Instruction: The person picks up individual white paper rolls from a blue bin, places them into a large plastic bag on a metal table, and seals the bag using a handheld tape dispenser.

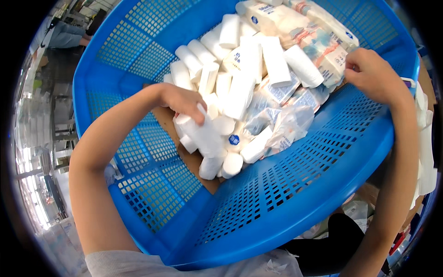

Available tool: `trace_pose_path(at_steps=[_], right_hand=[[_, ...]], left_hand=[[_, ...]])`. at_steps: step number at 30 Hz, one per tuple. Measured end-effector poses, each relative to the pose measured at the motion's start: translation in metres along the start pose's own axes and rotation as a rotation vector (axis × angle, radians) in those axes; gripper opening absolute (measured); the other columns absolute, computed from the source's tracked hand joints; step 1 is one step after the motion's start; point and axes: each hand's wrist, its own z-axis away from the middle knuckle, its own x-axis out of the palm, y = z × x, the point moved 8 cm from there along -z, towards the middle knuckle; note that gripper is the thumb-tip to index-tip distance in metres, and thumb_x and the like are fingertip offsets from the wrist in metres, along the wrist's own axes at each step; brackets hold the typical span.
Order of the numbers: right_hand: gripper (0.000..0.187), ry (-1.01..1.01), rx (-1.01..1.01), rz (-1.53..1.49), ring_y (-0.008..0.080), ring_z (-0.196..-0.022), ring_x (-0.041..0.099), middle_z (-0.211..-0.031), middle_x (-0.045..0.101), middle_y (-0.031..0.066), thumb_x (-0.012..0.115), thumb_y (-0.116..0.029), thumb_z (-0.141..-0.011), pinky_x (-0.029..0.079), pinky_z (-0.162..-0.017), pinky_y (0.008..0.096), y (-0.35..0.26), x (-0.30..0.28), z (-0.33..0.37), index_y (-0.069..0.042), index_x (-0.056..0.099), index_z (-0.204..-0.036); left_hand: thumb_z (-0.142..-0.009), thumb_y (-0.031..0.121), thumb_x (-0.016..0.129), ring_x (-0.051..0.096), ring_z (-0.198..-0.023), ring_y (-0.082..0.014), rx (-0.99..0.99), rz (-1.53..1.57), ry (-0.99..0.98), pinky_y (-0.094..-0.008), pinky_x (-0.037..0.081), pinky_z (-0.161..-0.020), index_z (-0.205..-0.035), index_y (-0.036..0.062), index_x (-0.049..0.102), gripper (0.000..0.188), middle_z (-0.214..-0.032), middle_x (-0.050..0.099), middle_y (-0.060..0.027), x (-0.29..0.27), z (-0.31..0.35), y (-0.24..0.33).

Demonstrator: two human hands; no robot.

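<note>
Inside a large blue perforated plastic basket [290, 226], many white paper rolls [276, 62] lie in a loose heap. My left hand [182, 101] reaches in from the left, its fingers closed around the upper end of a white roll [205, 136] near the heap's left edge. At the upper right, my right hand [373, 76] is curled beside the end of a printed plastic pack of rolls [309, 44]. Its fingertips are turned inward, and what they hold, if anything, is hidden. A crumpled clear plastic wrapper [288, 127] lies among the rolls.
Brown cardboard [184, 152] shows beneath the heap at the basket's bottom. Another person's leg [67, 36] is visible at the far upper left. White stacked goods [427, 152] stand beyond the basket's right side, and a clear plastic bag [357, 210] lies below its rim.
</note>
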Motion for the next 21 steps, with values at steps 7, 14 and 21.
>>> trace_pose_path(at_steps=[7, 14, 21], right_hand=[[0.018, -0.063, 0.104, 0.034, 0.035, -0.078, 0.06, -0.079, 0.062, 0.0194, 0.054, -0.018, -0.07, 0.048, -0.069, 0.042, 0.003, -0.002, -0.003, -0.003, 0.064, -0.074], [0.022, -0.247, 0.186, 0.062, 0.0304, -0.088, 0.063, -0.093, 0.064, 0.0174, 0.053, -0.012, -0.073, 0.049, -0.078, 0.0388, 0.002, -0.002, 0.0, -0.002, 0.065, -0.088], [0.019, -0.246, 0.187, 0.032, 0.0311, -0.081, 0.063, -0.085, 0.064, 0.0178, 0.053, -0.013, -0.073, 0.049, -0.074, 0.0386, 0.001, 0.001, 0.0, -0.001, 0.065, -0.083]], left_hand=[[-0.059, -0.001, 0.072, 0.053, -0.104, -0.0132, 0.612, 0.685, 0.083, -0.028, 0.042, -0.092, -0.122, 0.0018, 0.048, 0.067, -0.113, 0.058, -0.0061, -0.049, 0.028, 0.102], [-0.06, -0.006, 0.063, 0.05, -0.106, -0.0139, 0.866, 0.48, 0.386, -0.0292, 0.037, -0.096, -0.119, 0.0052, 0.05, 0.061, -0.113, 0.056, -0.0029, -0.055, 0.005, 0.17], [-0.07, 0.003, 0.072, 0.052, -0.1, -0.0108, 1.045, 0.481, 0.515, -0.0259, 0.041, -0.089, -0.11, 0.0061, 0.054, 0.044, -0.105, 0.056, -0.0009, -0.049, -0.011, 0.164]])
